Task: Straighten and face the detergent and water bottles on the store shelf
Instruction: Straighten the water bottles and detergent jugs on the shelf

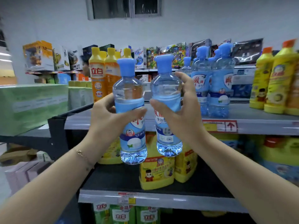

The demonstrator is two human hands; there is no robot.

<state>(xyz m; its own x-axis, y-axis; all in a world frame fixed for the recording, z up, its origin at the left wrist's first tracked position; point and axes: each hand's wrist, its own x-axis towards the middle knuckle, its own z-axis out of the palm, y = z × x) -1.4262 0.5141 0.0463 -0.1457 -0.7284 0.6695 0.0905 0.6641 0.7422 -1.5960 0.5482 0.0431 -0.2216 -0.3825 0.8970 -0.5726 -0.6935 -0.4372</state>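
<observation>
I hold two clear blue-capped bottles upright in the air, in front of the top shelf (161,122). My left hand (110,115) grips the left bottle (131,143) around its middle, label facing me. My right hand (182,113) grips the right bottle (167,88) at its waist, label turned partly left. The two bottles hang side by side, almost touching. On the shelf stand several matching blue bottles (220,88) to the right, orange detergent bottles (99,78) to the left and yellow detergent bottles (275,84) at far right.
Bare shelf surface lies behind the held bottles, between the orange and blue groups. Yellow detergent packs (157,173) sit on the shelf below, green packs (123,214) on the lowest. Green cartons (32,104) stack at left; toy boxes (38,55) line the back shelf.
</observation>
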